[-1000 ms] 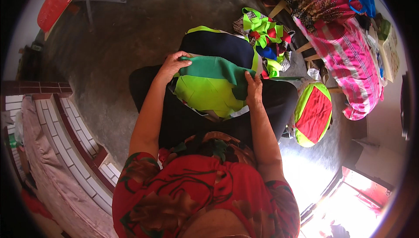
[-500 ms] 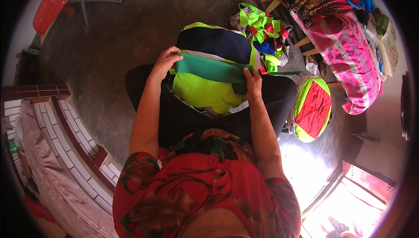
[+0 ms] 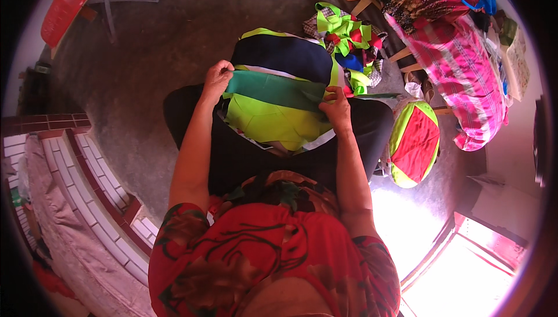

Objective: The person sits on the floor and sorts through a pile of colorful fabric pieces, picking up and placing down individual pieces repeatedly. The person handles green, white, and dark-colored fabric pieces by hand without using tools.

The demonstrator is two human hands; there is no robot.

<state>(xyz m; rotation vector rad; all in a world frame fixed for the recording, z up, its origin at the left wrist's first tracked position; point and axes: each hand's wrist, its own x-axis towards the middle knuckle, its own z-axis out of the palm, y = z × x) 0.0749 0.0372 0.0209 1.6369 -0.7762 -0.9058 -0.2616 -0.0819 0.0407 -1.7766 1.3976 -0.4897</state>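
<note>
A green fabric strip [image 3: 273, 90] stretches across my lap between my two hands. Its left end is pinched in my left hand [image 3: 218, 78], thumb against fingers. My right hand [image 3: 335, 107] is closed at the strip's right end, fingers curled over it. Under the strip lies a bright yellow-green cloth [image 3: 270, 120] with seams fanning across it. Just beyond is a padded dark navy piece [image 3: 285, 55] edged in yellow-green and white. Both rest on my dark-trousered knees; their undersides are hidden.
Colourful fabric scraps [image 3: 351, 43] lie heaped on the floor beyond my right knee. Beside that knee stands a round red and yellow-green cushion-like bundle [image 3: 414, 143]. Pink plaid cloth [image 3: 450, 72] covers furniture at right. White-tiled steps [image 3: 87, 195] rise at left.
My left hand has shifted slightly left with the strip's end. My right hand's fingers have curled further over its right end, which had hung lower before.
</note>
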